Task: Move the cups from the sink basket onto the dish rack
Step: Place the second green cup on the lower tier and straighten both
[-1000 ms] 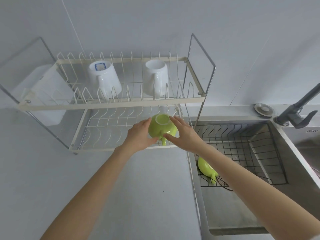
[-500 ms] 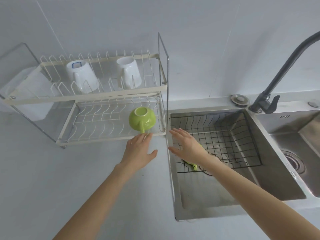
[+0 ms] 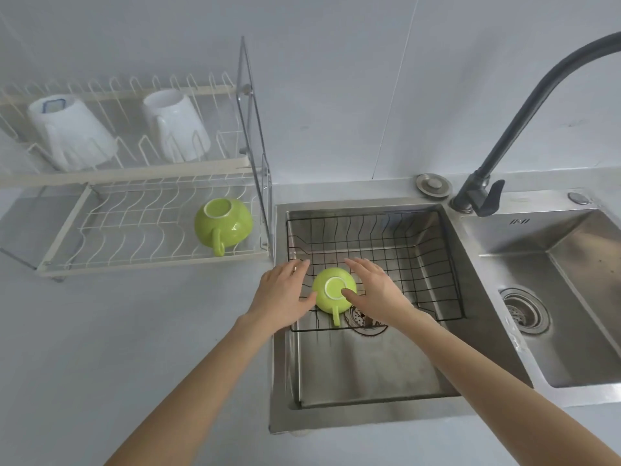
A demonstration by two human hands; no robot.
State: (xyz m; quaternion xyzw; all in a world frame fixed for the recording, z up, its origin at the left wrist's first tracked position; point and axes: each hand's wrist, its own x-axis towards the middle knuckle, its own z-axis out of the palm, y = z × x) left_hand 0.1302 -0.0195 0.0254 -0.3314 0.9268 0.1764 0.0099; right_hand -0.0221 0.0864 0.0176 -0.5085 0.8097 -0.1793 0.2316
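A green cup (image 3: 327,297) lies upside down in the front left corner of the black wire sink basket (image 3: 403,250), handle toward me. My left hand (image 3: 282,294) is at its left side and my right hand (image 3: 376,290) at its right, fingers spread, both thumbs touching the cup. The cup still rests in the basket. A second green cup (image 3: 232,227) sits upside down at the right end of the dish rack's lower tier (image 3: 134,260). Two white mugs (image 3: 72,129) (image 3: 176,126) stand inverted on the upper tier.
The dish rack stands on the grey counter left of the steel sink. A dark faucet (image 3: 524,112) arches over the back right. A second basin (image 3: 571,297) with a drain lies to the right. A round metal plug (image 3: 433,185) sits behind the sink.
Both hands let go of the green cup on the lower rack tier, then moved right and down into the sink basket, closing in around the second green cup.
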